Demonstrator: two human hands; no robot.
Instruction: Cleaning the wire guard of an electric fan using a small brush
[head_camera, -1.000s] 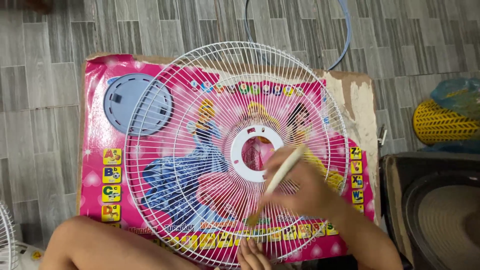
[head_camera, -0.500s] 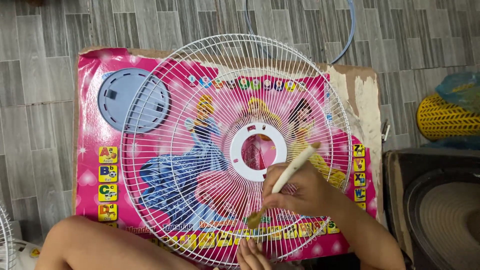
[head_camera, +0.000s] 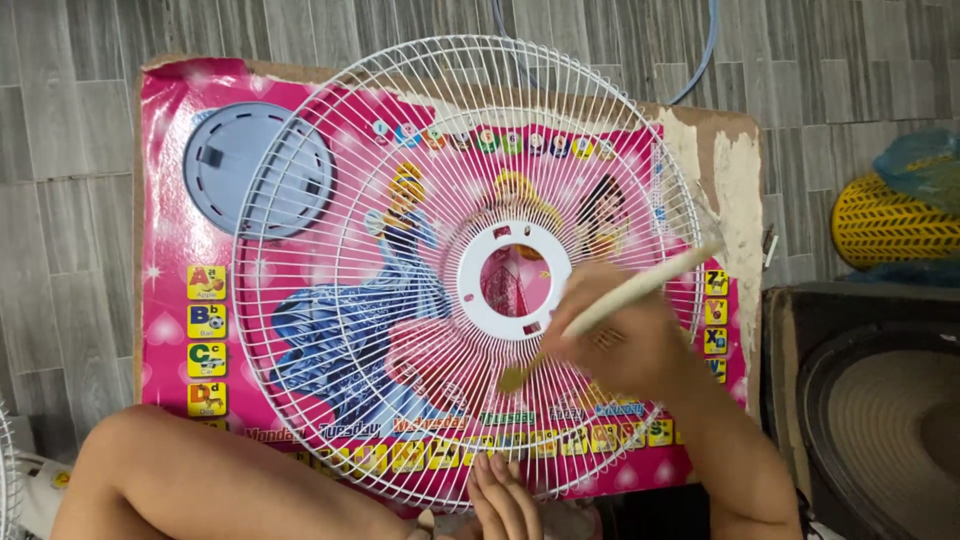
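A white wire fan grille lies flat on a pink picture board. My right hand grips a cream-handled paintbrush; its bristle tip touches the wires just below the grille's white centre ring. My left hand rests with fingers together on the near rim of the grille, holding nothing that I can see. A grey round cap lies under the grille's upper left edge.
My bare knee sits at the bottom left. A yellow mesh basket and a dark speaker cone stand at the right. A blue hoop lies on the grey floor beyond the board.
My right hand has swung the paintbrush up and toward the centre ring. The view has shifted slightly lower. My left hand stays on the near rim.
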